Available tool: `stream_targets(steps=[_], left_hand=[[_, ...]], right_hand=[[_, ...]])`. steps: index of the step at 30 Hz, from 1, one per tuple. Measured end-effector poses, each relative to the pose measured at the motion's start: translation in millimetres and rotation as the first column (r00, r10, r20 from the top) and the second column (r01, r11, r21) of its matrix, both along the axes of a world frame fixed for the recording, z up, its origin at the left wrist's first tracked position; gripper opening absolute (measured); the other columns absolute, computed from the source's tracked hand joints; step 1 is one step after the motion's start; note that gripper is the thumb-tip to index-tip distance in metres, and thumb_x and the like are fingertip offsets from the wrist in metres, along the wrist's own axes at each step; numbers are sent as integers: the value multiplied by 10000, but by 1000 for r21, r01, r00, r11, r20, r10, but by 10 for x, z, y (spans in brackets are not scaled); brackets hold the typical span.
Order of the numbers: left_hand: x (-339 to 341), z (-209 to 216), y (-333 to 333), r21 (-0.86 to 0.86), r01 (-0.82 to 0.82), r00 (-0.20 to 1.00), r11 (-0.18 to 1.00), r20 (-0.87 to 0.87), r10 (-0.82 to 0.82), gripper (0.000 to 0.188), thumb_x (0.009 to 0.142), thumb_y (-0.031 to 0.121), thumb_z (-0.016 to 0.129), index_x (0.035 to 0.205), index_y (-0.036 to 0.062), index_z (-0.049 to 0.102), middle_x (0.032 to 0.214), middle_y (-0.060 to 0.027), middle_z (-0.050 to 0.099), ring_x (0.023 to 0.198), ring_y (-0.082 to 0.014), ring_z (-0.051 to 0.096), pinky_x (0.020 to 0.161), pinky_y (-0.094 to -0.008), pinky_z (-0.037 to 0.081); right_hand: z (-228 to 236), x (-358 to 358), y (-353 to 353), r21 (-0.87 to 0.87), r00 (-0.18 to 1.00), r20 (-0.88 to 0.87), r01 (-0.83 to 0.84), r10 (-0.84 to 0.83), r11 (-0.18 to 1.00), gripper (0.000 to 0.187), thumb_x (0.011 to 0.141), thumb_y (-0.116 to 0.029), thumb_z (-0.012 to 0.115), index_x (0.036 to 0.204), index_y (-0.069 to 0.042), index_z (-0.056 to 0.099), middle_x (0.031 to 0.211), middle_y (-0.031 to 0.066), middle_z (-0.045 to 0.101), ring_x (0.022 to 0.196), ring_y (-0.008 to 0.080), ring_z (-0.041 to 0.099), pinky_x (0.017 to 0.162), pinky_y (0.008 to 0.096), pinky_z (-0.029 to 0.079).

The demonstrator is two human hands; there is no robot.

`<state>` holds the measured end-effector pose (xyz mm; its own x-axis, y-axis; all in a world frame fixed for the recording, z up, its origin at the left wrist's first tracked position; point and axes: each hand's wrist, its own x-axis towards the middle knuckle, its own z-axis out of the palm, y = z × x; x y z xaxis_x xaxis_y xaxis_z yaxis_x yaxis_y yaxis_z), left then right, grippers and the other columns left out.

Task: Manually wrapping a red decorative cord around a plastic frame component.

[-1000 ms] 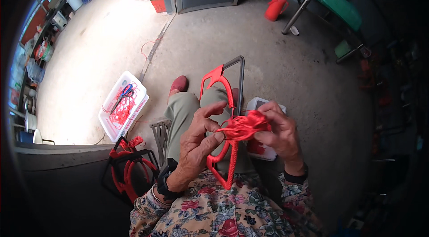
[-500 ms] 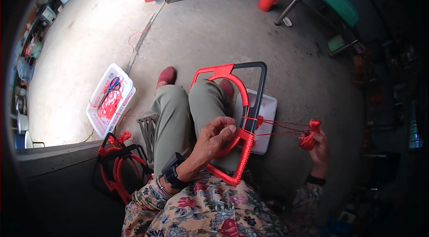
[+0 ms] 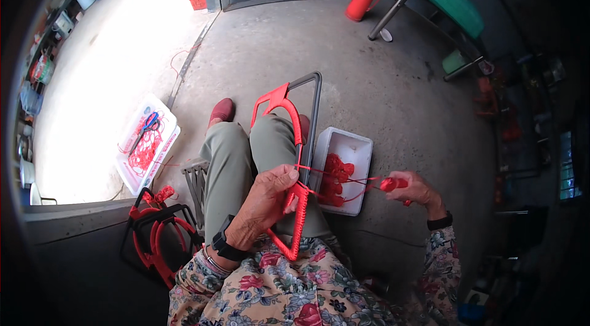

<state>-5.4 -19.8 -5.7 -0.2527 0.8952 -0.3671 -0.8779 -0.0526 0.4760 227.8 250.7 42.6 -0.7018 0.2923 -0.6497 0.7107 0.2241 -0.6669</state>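
Note:
On my lap stands a black frame (image 3: 315, 102), partly wrapped in red cord (image 3: 297, 221) along its near side and its inner ring. My left hand (image 3: 270, 194) is closed on the frame's near part, with thumb and fingers pressed together where the cord meets it. Out to the right, my right hand (image 3: 418, 192) grips a small bundle of red cord (image 3: 393, 184). Strands run from that bundle to the frame beside my left fingers. Part of the frame is hidden behind my left hand.
A white foam box (image 3: 362, 169) with red cord bundles stands right of my legs. To the left, a white tray (image 3: 174, 137) holds loose red cord and blue-handled scissors (image 3: 144, 132). More red and black frames (image 3: 161, 234) lie near my left side. A red thermos (image 3: 361, 1) stands beyond.
The frame has turned more edge-on and shifted left with my left hand. My right hand has come closer to the frame, still holding the cord bundle. More of the foam box shows.

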Motion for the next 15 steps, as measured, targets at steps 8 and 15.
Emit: stream_targets(steps=[8, 15], left_hand=[[-115, 25, -49, 98, 2, 999, 995, 50, -7, 231, 938, 270, 603, 896, 48, 556, 654, -16, 583, 459, -91, 530, 416, -208, 421], [127, -30, -28, -18, 43, 998, 999, -38, -44, 220, 954, 250, 580, 913, 34, 580, 680, -33, 596, 509, -102, 542, 479, -222, 431]], right_hand=[[-854, 3802, 988, 251, 412, -198, 899, -890, 360, 133, 785, -116, 705, 859, -102, 595, 622, -13, 519, 521, 111, 508, 482, 268, 438], [-862, 784, 28, 191, 831, -181, 554, -525, 811, 279, 863, -218, 663, 1063, -26, 632, 813, 9, 610, 707, 124, 580, 669, 258, 496]])
